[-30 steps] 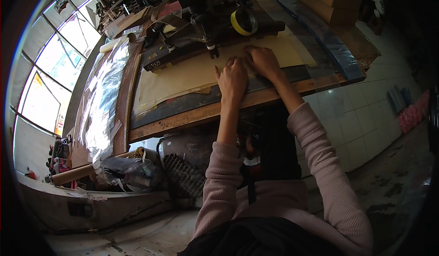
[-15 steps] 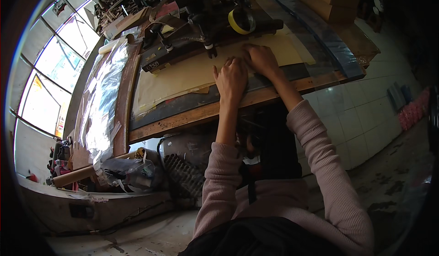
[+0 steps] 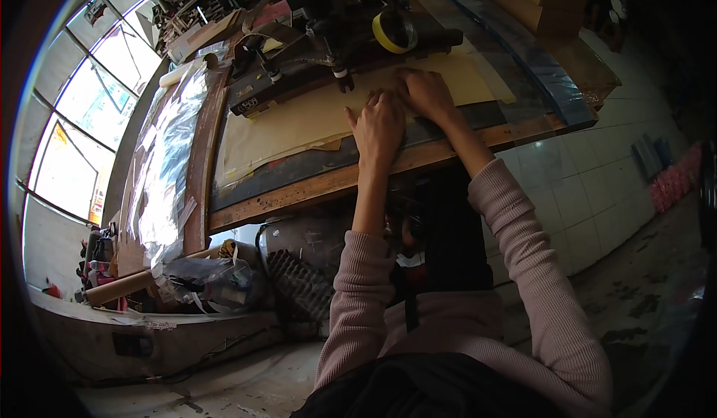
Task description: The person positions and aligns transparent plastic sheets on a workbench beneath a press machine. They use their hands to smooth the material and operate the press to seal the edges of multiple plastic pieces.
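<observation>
My left hand [image 3: 379,128] rests on a pale yellow sheet [image 3: 276,130], with most fingers bent and one finger sticking out to the left. Close beside it, my right hand [image 3: 427,95] has its fingers curled in toward the left fingertips. The fingertips of both hands meet low over the sheet; anything pinched between them is hidden or too small to make out. Just beyond the hands is a dark machine bar [image 3: 254,103] lying across the sheet, with a small forked metal part [image 3: 344,82] near my left fingers.
A roll of yellow tape [image 3: 382,36] sits on the machine. Shiny clear plastic film [image 3: 166,172] covers the left side of the bench. Cardboard boxes [image 3: 534,4] stand at the back right. The bench's wooden front edge [image 3: 299,194] runs under my forearms. Below left lies a plastic bag [image 3: 213,280].
The fingers of my right hand have shifted very slightly away from me. My left hand stays nearly in the same place.
</observation>
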The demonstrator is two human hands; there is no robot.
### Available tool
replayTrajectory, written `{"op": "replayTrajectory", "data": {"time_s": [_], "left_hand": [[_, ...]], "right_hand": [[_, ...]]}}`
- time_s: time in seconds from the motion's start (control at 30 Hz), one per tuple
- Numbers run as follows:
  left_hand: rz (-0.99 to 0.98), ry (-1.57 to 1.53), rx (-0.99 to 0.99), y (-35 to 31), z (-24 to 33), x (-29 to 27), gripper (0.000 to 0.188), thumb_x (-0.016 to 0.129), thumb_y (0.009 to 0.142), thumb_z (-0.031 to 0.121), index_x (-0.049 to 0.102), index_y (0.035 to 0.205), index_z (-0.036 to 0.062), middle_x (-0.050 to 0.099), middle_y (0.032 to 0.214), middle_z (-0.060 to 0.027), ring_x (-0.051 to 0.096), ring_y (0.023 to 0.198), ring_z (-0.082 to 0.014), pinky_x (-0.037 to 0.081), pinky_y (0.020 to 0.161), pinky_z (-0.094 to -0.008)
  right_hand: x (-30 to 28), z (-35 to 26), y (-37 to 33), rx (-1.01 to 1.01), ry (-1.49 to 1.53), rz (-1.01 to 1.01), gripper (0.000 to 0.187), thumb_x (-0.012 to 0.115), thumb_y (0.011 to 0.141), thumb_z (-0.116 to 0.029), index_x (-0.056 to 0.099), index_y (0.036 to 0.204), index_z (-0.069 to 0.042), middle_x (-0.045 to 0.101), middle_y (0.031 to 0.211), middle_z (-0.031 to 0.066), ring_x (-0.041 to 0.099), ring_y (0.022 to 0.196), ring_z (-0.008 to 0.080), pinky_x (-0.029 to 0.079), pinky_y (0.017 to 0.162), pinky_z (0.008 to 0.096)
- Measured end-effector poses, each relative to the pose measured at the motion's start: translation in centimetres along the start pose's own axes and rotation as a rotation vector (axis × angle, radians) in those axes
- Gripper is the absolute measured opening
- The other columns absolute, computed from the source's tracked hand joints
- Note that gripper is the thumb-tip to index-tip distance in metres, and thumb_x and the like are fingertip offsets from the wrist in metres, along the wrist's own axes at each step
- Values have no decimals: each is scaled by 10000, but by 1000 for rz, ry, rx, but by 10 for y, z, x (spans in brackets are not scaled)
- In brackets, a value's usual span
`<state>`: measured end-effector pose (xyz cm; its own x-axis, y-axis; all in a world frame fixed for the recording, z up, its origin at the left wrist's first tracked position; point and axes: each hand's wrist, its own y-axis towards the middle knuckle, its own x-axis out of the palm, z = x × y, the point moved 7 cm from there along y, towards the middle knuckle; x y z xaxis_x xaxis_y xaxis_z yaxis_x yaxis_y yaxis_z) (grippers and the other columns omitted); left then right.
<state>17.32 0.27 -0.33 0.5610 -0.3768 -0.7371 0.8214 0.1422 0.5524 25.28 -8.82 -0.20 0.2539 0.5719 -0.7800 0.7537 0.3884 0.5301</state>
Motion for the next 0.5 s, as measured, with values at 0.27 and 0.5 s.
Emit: {"op": "replayTrajectory", "data": {"time_s": [0.27, 0.5], "left_hand": [[-3, -13, 4, -1, 1, 2, 262, 491, 846, 220, 589, 1047, 81, 611, 1082, -104, 572, 1003, -322, 261, 991, -597], [45, 8, 36, -2, 4, 1, 253, 496, 841, 214, 590, 1035, 81, 613, 1071, -110, 570, 1004, -323, 271, 981, -603]], "right_hand": [[-2, 2, -1, -55, 12, 145, 189, 538, 783, -209, 642, 820, -55, 645, 751, 153, 631, 738, 314, 470, 734, 435], [0, 4, -2, -69, 7, 149, 203, 531, 796, -219, 629, 810, -42, 645, 756, 145, 629, 732, 310, 474, 709, 427]]}}
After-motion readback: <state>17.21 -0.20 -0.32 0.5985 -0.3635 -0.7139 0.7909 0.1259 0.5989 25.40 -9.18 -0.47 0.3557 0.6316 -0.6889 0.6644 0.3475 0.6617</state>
